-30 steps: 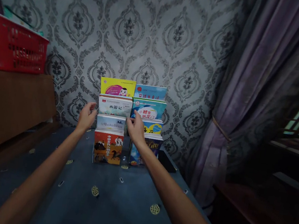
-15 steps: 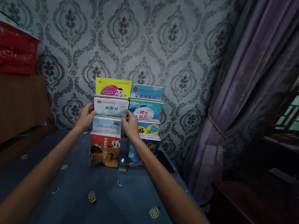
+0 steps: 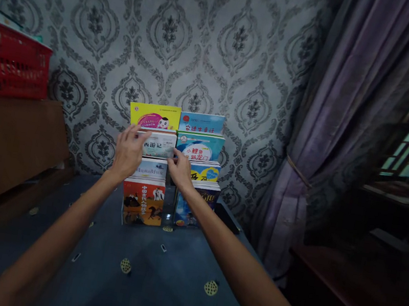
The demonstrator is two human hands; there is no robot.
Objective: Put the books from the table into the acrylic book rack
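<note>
A white book [image 3: 161, 146] with large black characters stands upright in the left column of books. My left hand [image 3: 127, 155] is at its upper left, fingers extended over the corner and covering part of the cover. At the book's right edge, my right hand [image 3: 181, 171] has its thumb and fingers closed on the side. Behind it rises a yellow book [image 3: 152, 112]. In front stand a pale blue book [image 3: 153, 169] and, lowest, an orange book [image 3: 142, 203] with a horse picture.
A second column holds a light blue book [image 3: 201, 121], a teal book [image 3: 201, 147], a yellow-and-blue book [image 3: 207, 173] and a dark blue book [image 3: 187, 212]. A red basket [image 3: 9, 60] sits on a brown box [image 3: 6, 152] at left. A purple curtain [image 3: 286, 228] hangs at right.
My left hand has moved up and right from the white book's left edge to its upper left corner, its fingers extending. My right hand remains at the right edge. The view has shifted slightly.
</note>
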